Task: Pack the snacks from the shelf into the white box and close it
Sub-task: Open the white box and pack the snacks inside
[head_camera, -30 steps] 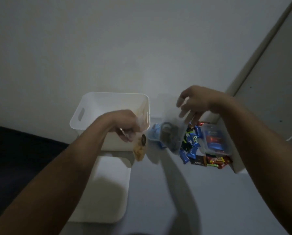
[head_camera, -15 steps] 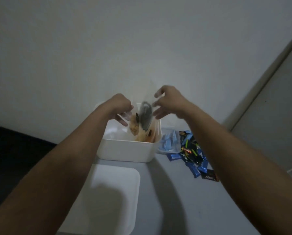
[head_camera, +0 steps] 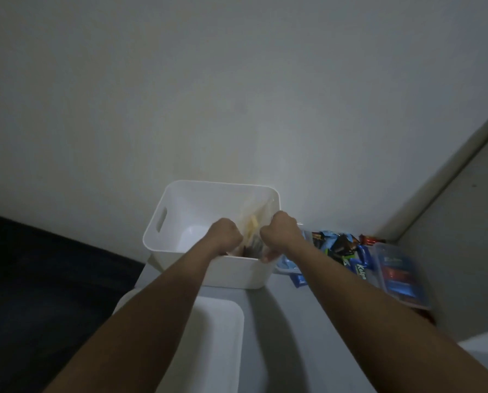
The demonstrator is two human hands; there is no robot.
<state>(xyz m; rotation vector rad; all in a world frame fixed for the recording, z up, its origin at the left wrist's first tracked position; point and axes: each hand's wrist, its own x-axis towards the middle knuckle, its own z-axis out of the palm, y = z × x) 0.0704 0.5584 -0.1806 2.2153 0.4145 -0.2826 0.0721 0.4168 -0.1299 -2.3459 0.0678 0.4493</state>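
Observation:
The white box (head_camera: 177, 211) stands open on the grey shelf against the wall. Both my hands reach down into its right half. My left hand (head_camera: 226, 235) and my right hand (head_camera: 281, 232) each grip a side of a clear snack bag (head_camera: 252, 225) with yellowish and dark pieces inside, and the bag sits inside the box. The fingertips are hidden below the box rim. The white lid (head_camera: 208, 344) lies flat in front of the box. More snacks (head_camera: 342, 246) in blue and dark wrappers lie in a heap to the right of the box.
A clear plastic tub (head_camera: 398, 275) with blue and red packs stands at the far right, beside a white side panel (head_camera: 464, 222). Left of the shelf lies a dark area (head_camera: 38, 279). The wall rises right behind the box.
Both hands have sunk with the snack bags from above the rim down into the box. A second ago they held the bags to the right of the box.

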